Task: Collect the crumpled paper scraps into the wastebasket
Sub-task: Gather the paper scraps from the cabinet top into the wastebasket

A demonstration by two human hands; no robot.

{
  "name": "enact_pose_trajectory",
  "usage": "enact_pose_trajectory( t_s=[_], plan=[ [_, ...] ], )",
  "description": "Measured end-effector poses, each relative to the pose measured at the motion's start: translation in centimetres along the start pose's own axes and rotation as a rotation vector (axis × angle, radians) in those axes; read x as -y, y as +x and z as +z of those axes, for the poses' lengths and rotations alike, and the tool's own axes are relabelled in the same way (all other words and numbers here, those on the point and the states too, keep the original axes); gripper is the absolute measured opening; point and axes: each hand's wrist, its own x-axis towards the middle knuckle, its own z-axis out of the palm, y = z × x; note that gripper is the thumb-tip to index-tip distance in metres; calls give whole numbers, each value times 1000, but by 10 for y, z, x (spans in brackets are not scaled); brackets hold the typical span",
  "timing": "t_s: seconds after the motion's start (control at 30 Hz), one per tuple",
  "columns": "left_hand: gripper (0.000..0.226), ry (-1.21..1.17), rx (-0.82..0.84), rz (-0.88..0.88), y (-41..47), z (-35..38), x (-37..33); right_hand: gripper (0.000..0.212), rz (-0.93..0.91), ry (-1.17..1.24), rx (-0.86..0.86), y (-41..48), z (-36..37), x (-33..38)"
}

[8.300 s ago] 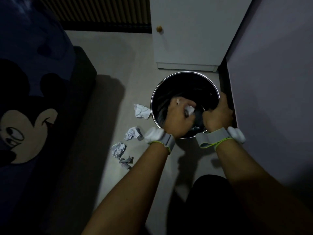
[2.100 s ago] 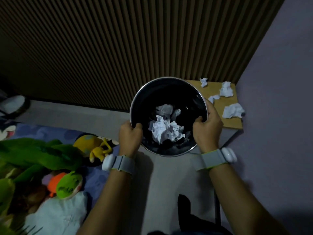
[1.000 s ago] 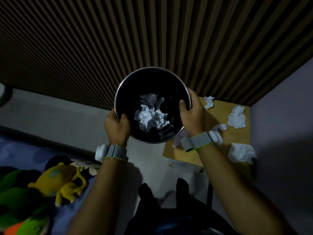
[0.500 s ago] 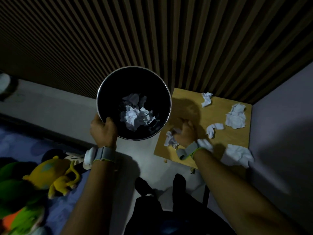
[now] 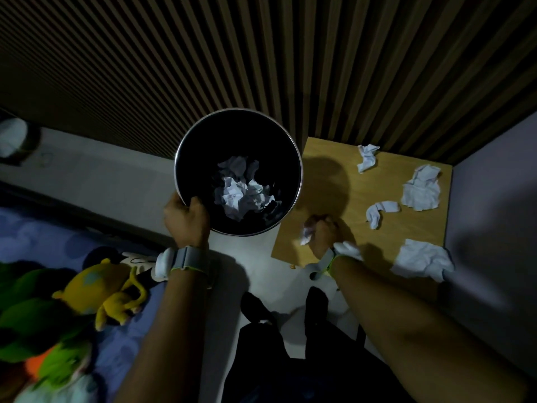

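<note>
One white crumpled paper scrap [image 5: 305, 237] is clenched in the right hand [image 5: 325, 234], with the round black metal wastebasket [image 5: 238, 111], its rim gripped by the left hand [image 5: 187, 221], just to that hand's left and open upward.

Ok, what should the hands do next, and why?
Probably move the right hand across and drop its paper scrap into the wastebasket. That hand grips the scrap at the table edge, and the left hand holds the wastebasket's rim, mouth up, right beside it.
</note>
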Motion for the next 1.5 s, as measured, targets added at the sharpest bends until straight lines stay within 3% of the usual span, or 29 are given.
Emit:
enact_pose_trajectory(
  t_s=[0.07, 0.13, 0.23, 0.3, 0.37, 0.5, 0.57, 0.63, 0.7, 0.8, 0.9, 0.97, 1.03, 1.1, 1.2, 1.3, 1.4, 1.5],
  plan=[
    [11, 7, -9, -1, 0, 2, 1, 10, 17, 338, -226, 6, -14, -4],
    [13, 12, -38, 10, -1, 4, -1, 17, 41, 476, -494, 11, -39, -4],
    [13, 12, -36, 48, -3, 10, -5, 17, -167, 741, -765, -5, -88, 29],
    [12, -6, 1, 80, -7, 15, -10, 18, -351, 818, -830, -14, -112, 46],
    [11, -18, 19, 98, -12, 20, -16, 19, -480, 732, -819, -25, -123, 67],
    [13, -23, 47, 94, -20, 35, -27, 25, -688, 528, -581, -34, -120, 86],
    [15, -39, 77, 113, -25, 43, -32, 37, -633, 243, -406, -32, -110, 77],
    [15, -49, 99, 151, -31, 49, -37, 45, -609, 137, -335, -34, -105, 68],
    [14, -57, 149, 195, -41, 58, -42, 42, -598, 216, -467, -46, -113, 55],
    [15, -78, 183, 192, -48, 70, -46, 28, -545, 359, -803, -62, -136, 28],
    [16, -68, 194, 228, -57, 83, -55, 24, -308, 524, -1061, -69, -147, -14],
    [16, -64, 181, 253, -57, 86, -59, 22, -78, 557, -1129, -64, -141, -45],
    [16, -61, 205, 257, -61, 92, -60, 29, 243, 377, -938, -59, -128, -87],
    [15, -61, 219, 245, -64, 97, -60, 45, 496, 206, -551, -58, -113, -124],
    [12, -52, 208, 232, -67, 101, -62, 74, 604, 52, -235, -61, -83, -152],
    [12, -39, 192, 227, -68, 101, -61, 70, 520, 1, -230, -63, -55, -153],
    [13, -57, 194, 226, -69, 100, -61, 47, 462, -11, -232, -63, -44, -151],
    [12, -74, 197, 203, -69, 97, -59, 22, 349, 153, -352, -60, -45, -147]
  ],
)
